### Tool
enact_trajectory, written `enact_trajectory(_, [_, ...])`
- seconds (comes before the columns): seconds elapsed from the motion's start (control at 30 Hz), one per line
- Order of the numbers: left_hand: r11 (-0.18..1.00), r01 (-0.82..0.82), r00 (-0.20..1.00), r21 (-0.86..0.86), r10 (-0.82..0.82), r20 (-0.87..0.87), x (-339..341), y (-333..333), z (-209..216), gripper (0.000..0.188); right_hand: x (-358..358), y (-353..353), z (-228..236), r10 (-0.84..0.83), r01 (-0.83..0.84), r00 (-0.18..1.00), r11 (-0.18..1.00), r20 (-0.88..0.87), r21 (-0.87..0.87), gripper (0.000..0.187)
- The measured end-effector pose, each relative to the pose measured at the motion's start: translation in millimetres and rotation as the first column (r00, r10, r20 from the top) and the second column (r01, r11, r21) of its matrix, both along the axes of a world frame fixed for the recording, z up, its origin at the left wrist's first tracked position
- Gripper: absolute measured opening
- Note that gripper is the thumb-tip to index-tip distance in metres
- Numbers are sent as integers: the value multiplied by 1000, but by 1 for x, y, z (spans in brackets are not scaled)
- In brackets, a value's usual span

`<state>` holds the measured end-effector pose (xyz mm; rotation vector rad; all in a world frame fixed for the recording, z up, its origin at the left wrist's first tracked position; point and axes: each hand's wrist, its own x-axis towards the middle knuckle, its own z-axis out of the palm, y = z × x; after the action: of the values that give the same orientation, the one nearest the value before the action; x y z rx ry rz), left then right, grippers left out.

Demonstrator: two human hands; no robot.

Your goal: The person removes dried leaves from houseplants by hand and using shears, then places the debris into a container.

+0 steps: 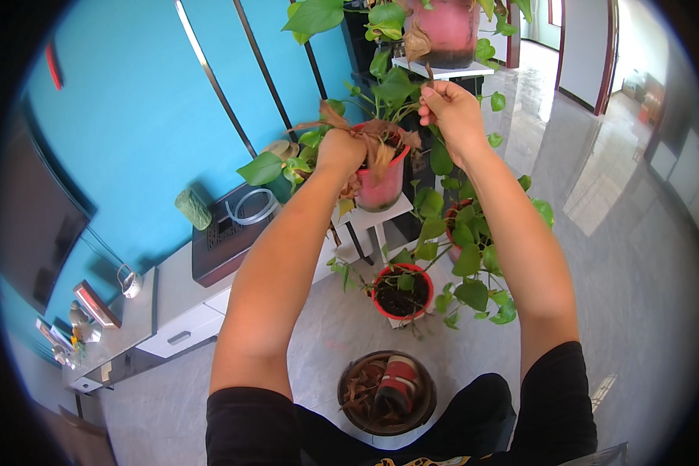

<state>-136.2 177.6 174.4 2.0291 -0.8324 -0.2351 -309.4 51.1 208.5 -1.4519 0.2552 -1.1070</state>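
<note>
My left hand (342, 157) is closed around a bunch of dry brown leaves (380, 154) in front of a red plant pot (382, 185). The pot stands on a white shelf and holds a green trailing plant (396, 87). To the right of this plant, my right hand (452, 115) is raised with thumb and fingers pinched together. A thin brown dried leaf tip (429, 71) sticks up from its pinch. Below, between my knees, a dark round bucket (346, 408) contains more dry leaves (363, 386) and a red, white and dark object (397, 384).
Above stands another pink pot (450, 31) on a white stand. Lower down are a red-rimmed pot (403, 292) and trailing green leaves (472, 260). At left, a low cabinet (186, 330) bears a dark tea tray (219, 252), a green cup (193, 208) and clear tubing (255, 210).
</note>
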Motion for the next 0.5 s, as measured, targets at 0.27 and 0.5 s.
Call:
enact_trajectory(0.27, [816,267,722,-513,-522,-454,-25,73,20,29,-75,59,-5,70,-74,995,996,-66,-54,13])
enact_trajectory(0.5, [768,535,404,-353,-599,-691,-100,170,-67,46,-105,168,-92,162,-244,903,955,-397,-165,11])
